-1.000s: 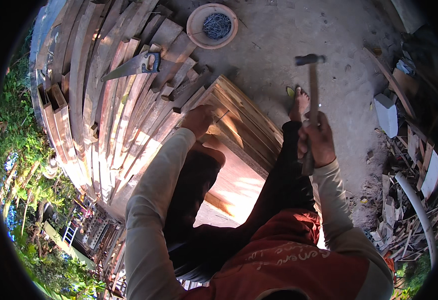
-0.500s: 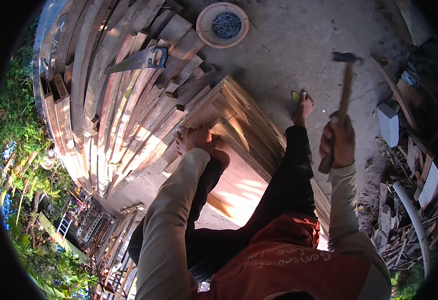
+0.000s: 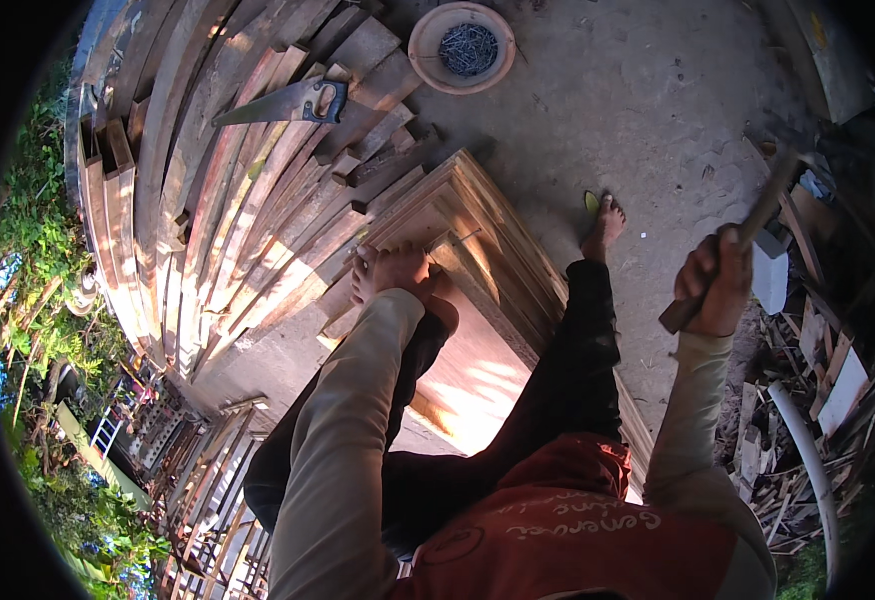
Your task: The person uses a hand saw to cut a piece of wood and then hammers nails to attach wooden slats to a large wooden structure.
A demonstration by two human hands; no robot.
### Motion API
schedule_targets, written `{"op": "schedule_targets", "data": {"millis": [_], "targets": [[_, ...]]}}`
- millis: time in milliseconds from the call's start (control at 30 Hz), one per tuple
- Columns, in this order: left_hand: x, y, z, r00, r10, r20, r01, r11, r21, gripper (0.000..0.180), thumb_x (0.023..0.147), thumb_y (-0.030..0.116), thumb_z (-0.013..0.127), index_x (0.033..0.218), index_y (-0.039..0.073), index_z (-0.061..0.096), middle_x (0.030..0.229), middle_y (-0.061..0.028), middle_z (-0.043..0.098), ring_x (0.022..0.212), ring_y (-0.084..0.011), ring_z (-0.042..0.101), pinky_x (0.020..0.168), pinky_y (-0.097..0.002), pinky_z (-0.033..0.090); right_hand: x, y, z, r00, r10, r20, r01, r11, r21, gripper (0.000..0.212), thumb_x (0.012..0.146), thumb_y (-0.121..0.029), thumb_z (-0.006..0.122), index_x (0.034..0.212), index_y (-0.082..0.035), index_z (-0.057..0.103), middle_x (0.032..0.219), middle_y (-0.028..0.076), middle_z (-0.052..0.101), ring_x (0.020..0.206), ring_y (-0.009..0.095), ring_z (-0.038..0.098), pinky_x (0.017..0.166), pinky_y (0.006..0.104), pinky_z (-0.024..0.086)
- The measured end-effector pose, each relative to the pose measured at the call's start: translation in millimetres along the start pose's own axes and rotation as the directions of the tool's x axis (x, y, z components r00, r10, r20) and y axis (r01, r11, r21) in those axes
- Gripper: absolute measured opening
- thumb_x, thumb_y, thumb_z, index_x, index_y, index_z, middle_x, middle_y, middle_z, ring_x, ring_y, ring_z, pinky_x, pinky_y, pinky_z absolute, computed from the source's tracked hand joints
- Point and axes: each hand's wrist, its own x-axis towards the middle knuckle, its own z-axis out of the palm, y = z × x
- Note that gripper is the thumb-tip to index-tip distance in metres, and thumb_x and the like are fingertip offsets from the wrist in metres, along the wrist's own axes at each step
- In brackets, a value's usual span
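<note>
My right hand [image 3: 715, 280] is raised at the right, closed round the wooden handle of a hammer [image 3: 770, 200]. The hammer's head is up and away from the wood, blurred by motion. Low at the centre, my left hand [image 3: 401, 268] presses down by the corner of a wooden frame [image 3: 503, 265], over my bare left foot. Its fingers look curled, but what they grip is hidden. A thin nail [image 3: 469, 233] seems to stick up from the frame near that hand. Sunlight falls on the flat board [image 3: 473, 385] inside the frame.
A round clay-coloured bowl [image 3: 417, 50] of nails stands at the far side. A handsaw [image 3: 283, 103] lies on the long stacked planks [image 3: 193, 165] at the left. My right foot [image 3: 604, 226] is on the ground beyond the frame. Scrap wood [image 3: 808, 420] and a pale pipe [image 3: 808, 465] lie right.
My right hand has swung the hammer up and to the right, tilting it outward. My left hand stays in nearly the same place on the wood.
</note>
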Motion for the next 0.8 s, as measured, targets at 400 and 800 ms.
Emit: {"op": "schedule_targets", "data": {"millis": [400, 800], "targets": [[-13.7, -31.7, 7.7, 0.98, -0.071, -0.184, 0.076, 0.997, 0.023, 0.033, 0.083, 0.033, 0.07, 0.105, 0.01, 0.071, 0.11, -0.0125, 0.072, 0.103, -0.0342, 0.07, 0.1, -0.0524, 0.044, -61.6, 78.6, 39.5, 0.903, 0.429, -0.004, -0.419, 0.88, -0.221, 0.021, 0.102, -0.034, 0.06, 0.103, -0.017, 0.048, 0.069, -0.001, 0.049, 0.041, 0.01, 0.045, 0.034, 0.0284, 0.041], [-3.0, -46.2, 12.1, 0.998, 0.065, -0.02, -0.065, 0.998, -0.005, 0.051, 0.08, 0.04, 0.071, 0.114, 0.003, 0.065, 0.116, -0.018, 0.068, 0.109, -0.0376, 0.066, 0.101, -0.0565, 0.041, -70.5, 89.8, 66.7, 0.808, 0.586, 0.063, -0.545, 0.783, -0.3, 0.025, 0.102, -0.04, 0.058, 0.098, -0.017, 0.05, 0.066, -0.003, 0.047, 0.042, 0.012, 0.047, 0.036, 0.0331, 0.044]]}}
